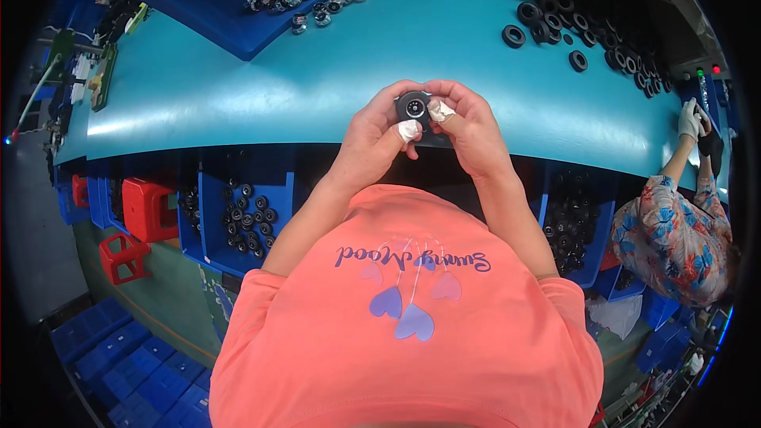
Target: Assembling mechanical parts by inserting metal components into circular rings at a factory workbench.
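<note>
Just past the table's front edge, a small black toy-like wheel point(414, 105) with a ringed hub is held between my two hands, its face turned up. My left hand point(376, 131) grips its left side, thumb pressed at the lower edge. From the other side my right hand point(474, 128) closes on it, its fingers curled over the far rim and thumb at the right edge. White tape wraps both thumbs. The underside of the wheel is hidden.
Loose black tyres point(578, 61) lie at the back right of the turquoise table point(301, 99). Shiny hubs point(320, 19) spill from a blue tray point(246, 43). Below are blue bins point(212, 226) of wheels and red stools point(147, 210). A co-worker point(674, 222) works at far right.
</note>
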